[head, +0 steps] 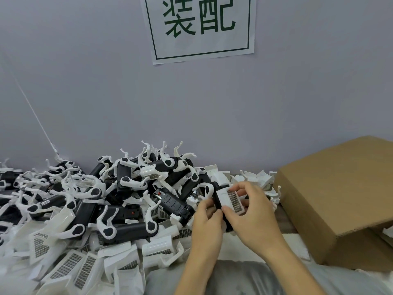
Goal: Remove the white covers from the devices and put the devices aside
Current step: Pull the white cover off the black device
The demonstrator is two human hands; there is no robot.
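Your left hand [205, 220] grips the black device [219, 206] low down; your right hand [247, 211] pinches its white cover [230, 200]. Hold the body steady and pull the cover straight off, then drop the device on the pile [119, 194] beyond.

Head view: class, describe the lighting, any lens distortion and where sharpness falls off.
Head view: soft, even light, with no hard shadows or glare on the wall; wide-angle bending tilts the paper sign and curves the cardboard box; the left hand and right hand on the white-covered device look slightly soft; the lower corners smear.
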